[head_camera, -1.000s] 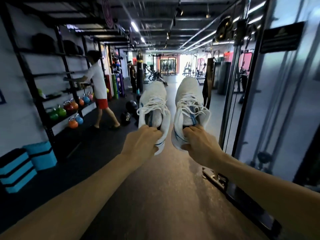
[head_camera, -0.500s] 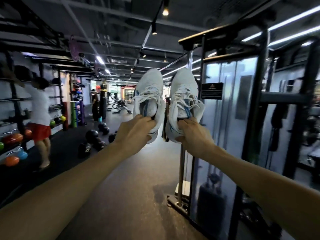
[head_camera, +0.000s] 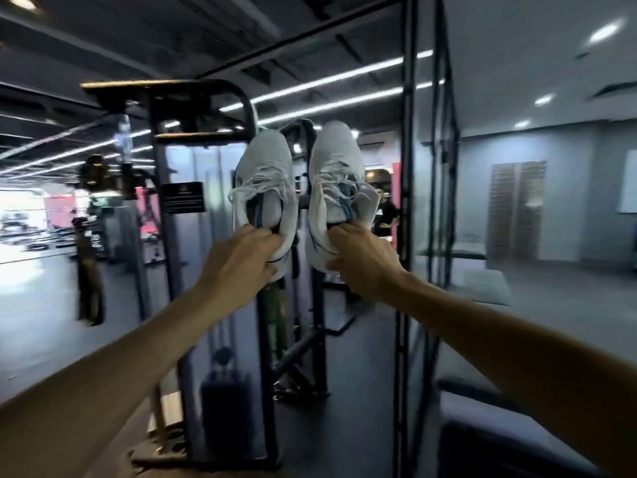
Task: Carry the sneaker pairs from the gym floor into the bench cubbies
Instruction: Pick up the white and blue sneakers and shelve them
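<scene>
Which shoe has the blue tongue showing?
The sneaker in the right hand: the right sneaker shows a blue strip on its tongue. The left sneaker shows mostly white laces.

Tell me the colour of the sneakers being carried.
White, with blue trim at the tongue and sole, seen in the head view: left sneaker, right sneaker.

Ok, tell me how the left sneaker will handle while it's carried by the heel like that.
Probably light: the left hand alone holds the left sneaker up by its heel. The upper looks soft, so the collar may give under the fingers. Its loose laces will likely swing and could snag on gym frames.
</scene>
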A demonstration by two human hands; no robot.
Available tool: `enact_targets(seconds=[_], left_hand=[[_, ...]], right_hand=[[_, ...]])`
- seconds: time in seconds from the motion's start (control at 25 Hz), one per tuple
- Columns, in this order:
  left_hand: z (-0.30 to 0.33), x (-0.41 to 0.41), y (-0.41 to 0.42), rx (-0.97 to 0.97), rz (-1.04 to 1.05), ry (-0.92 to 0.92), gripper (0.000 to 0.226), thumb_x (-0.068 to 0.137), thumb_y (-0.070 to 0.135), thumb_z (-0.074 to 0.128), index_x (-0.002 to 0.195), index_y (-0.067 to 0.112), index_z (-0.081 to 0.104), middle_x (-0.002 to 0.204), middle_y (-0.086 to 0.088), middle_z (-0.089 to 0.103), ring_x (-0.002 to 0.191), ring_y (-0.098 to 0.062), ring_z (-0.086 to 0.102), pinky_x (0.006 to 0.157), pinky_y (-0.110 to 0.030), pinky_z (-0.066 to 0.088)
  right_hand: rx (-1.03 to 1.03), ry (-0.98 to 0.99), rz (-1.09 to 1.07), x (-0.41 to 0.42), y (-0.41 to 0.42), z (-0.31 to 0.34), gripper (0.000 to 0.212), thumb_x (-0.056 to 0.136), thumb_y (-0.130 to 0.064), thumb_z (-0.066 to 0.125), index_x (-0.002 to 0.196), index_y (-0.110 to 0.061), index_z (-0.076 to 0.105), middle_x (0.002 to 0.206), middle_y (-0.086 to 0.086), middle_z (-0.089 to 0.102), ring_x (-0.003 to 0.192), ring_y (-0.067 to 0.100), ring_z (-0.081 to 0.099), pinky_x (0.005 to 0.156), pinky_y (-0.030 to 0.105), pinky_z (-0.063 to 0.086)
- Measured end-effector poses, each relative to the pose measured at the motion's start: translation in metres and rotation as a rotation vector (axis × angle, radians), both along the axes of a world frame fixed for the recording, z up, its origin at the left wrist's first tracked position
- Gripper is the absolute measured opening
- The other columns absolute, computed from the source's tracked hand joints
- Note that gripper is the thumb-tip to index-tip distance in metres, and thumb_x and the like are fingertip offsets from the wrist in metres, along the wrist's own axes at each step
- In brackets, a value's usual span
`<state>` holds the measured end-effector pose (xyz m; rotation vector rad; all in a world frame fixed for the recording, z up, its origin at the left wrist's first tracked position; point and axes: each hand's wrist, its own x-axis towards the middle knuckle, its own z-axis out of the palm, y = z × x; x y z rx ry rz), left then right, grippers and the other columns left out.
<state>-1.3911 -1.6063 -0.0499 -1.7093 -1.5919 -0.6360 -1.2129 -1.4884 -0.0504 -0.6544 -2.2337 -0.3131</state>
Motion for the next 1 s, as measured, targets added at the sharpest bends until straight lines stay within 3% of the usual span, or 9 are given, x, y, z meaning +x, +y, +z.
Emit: enact_targets(seconds=[0.12, 0.32, 0.6, 0.76, 1.0], left_hand=[[0.004, 0.094, 0.047, 0.023, -0.18, 0.001, 0.017, 0.08, 0.018, 0.069, 0.093, 0.015, 0.059, 0.087, 0.003, 0.055, 0.093, -0.021, 0.05, 0.057, -0.03, 0.034], [-0.004, 0.276, 0.1, 0.002, -0.433, 0.007, 0.017, 0.079, 0.019, 0.069, 0.082, 0.016, 0.053, 0.085, 0.002, 0.053, 0.091, -0.022, 0.05, 0.057, -0.031, 0.038], [-0.013, 0.558, 0.137, -0.07, -0.726, -0.053, 0.035, 0.075, 0.015, 0.07, 0.072, 0.02, 0.036, 0.081, -0.002, 0.052, 0.087, -0.03, 0.054, 0.063, -0.043, 0.048], [-0.017, 0.679, 0.163, -0.097, -0.852, -0.063, 0.026, 0.076, 0.017, 0.069, 0.074, 0.02, 0.043, 0.086, -0.002, 0.055, 0.088, -0.03, 0.055, 0.062, -0.037, 0.044], [-0.024, 0.823, 0.232, -0.114, -0.993, -0.053, 0.017, 0.077, 0.016, 0.071, 0.085, 0.012, 0.057, 0.091, -0.006, 0.06, 0.086, -0.033, 0.058, 0.068, -0.043, 0.049]], right_hand=[[0.004, 0.012, -0.182, 0.111, 0.014, 0.005, 0.024, 0.08, -0.023, 0.068, 0.097, -0.017, 0.053, 0.107, 0.003, 0.057, 0.101, 0.023, 0.051, 0.065, 0.036, 0.046], [-0.017, 0.03, -0.423, 0.307, 0.015, -0.004, 0.018, 0.081, -0.018, 0.066, 0.093, -0.018, 0.052, 0.107, 0.003, 0.059, 0.1, 0.022, 0.052, 0.066, 0.037, 0.047], [-0.035, -0.001, -0.725, 0.584, -0.007, -0.014, 0.029, 0.08, -0.021, 0.067, 0.081, -0.025, 0.038, 0.102, 0.006, 0.059, 0.097, 0.026, 0.051, 0.058, 0.031, 0.031], [-0.073, -0.004, -0.83, 0.691, -0.009, -0.025, 0.026, 0.079, -0.012, 0.061, 0.079, -0.022, 0.036, 0.098, 0.007, 0.058, 0.093, 0.029, 0.051, 0.056, 0.033, 0.033], [-0.089, -0.007, -0.97, 0.826, 0.027, -0.043, 0.017, 0.078, -0.006, 0.061, 0.09, -0.013, 0.051, 0.101, 0.01, 0.06, 0.087, 0.028, 0.051, 0.059, 0.032, 0.038]])
